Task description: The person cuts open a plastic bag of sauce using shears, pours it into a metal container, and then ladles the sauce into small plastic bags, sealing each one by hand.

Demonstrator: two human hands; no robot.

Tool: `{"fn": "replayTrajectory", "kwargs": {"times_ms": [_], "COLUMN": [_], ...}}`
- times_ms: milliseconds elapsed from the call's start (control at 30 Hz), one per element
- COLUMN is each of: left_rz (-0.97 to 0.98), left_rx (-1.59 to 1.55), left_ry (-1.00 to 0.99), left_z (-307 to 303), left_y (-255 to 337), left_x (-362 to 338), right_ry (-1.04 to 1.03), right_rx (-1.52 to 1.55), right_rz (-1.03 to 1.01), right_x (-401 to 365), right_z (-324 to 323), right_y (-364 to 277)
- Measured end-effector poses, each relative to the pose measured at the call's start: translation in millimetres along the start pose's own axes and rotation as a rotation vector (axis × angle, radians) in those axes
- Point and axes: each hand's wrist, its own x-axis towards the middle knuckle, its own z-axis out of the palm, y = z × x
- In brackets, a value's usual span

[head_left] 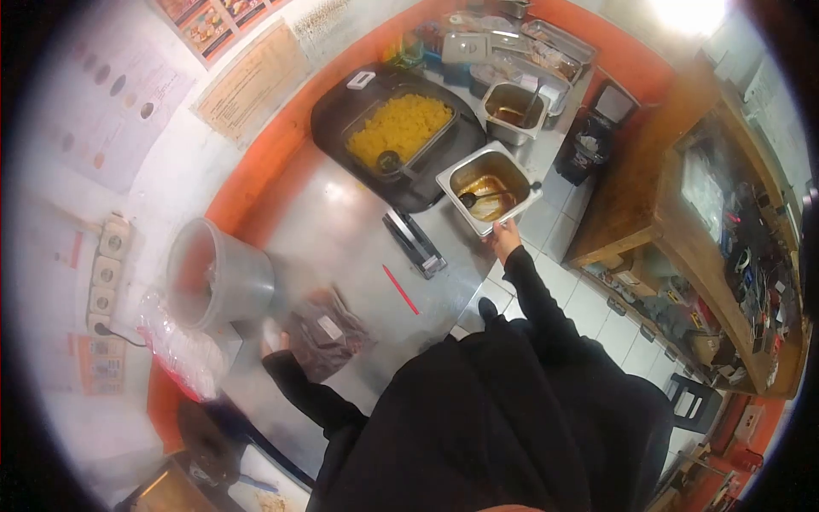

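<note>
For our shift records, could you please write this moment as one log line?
right hand: gripping metal pan edge | metal pan: ladle inside | left hand: near bag, grip unclear | bag: on counter

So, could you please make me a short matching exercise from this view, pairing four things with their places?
1. right hand
2. thin red stick
3. yellow food
4. clear bucket

A. inside the black container
B. nearest the wall sockets
C. at the rim of the nearer metal pan
D. lying flat on the steel counter

Pairs: 1-C, 2-D, 3-A, 4-B.
</note>
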Motion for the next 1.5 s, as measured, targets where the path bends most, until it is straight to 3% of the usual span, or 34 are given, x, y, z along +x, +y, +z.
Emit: {"fn": "replayTrajectory", "kwargs": {"times_ms": [67, 167, 267, 333, 367, 433, 500, 533, 567, 667, 700, 733, 933, 1067, 1233, 1367, 1500], "left_rz": [0.03, 0.087, 0.068, 0.011, 0.174, 0.231, 0.237, 0.238, 0.243, 0.273, 0.276, 0.303, 0.501, 0.748, 1.066, 1.107, 1.137], "left_rx": [-0.31, -0.19, -0.082, -0.004, -0.163, -0.17, -0.131, -0.108, -0.095, -0.08, -0.087, -0.084, -0.212, -0.385, -0.701, -0.973, -1.106], "left_ry": [0.161, 0.199, 0.204, 0.175, 0.111, 0.079, 0.066, 0.056, 0.05, 0.021, 0.013, -0.004, -0.144, -0.412, -1.102, -1.686, -2.093], "left_z": [-17, -24, -26, -23, -21, -23, -27, -30, -33, -35, -35, -35, -37, -17, 45, 99, 135], "left_y": [60, 150, 185, 178, 159, 159, 162, 164, 168, 180, 188, 200, 244, 293, 358, 406, 441], "left_x": [-17, -36, -52, -59, -56, -52, -52, -53, -55, -60, -62, -63, -54, -52, -64, -102, -139], "right_ry": [-0.056, -0.183, -0.211, -0.317, -0.338, -0.332, -0.612, -0.773, -0.815, -1.113, -1.22, -1.252, -1.259, -1.168, -1.044, -0.995, -0.942], "right_rx": [-0.045, -0.034, -0.044, -0.047, -0.241, -1.026, -1.206, -1.086, -0.943, -0.179, 0.051, 0.014, 0.135, 0.118, 0.099, 0.051, 0.03], "right_rz": [-0.041, 0.037, 0.044, 0.131, 0.282, 0.244, -0.127, -0.399, -0.442, -1.09, -1.136, -1.285, -1.291, -1.319, -1.375, -1.399, -1.498], "right_x": [4, 11, 7, 4, 5, -31, -89, -114, -156, -221, -240, -255, -297, -312, -340, -370, -396], "right_z": [-7, -20, -21, -24, -30, -15, -2, 2, 20, 46, 63, 69, 53, 39, 15, -5, -23], "right_y": [0, -7, -9, -12, -20, -68, -134, -159, -202, -250, -262, -281, -282, -282, -286, -277, -272]}}
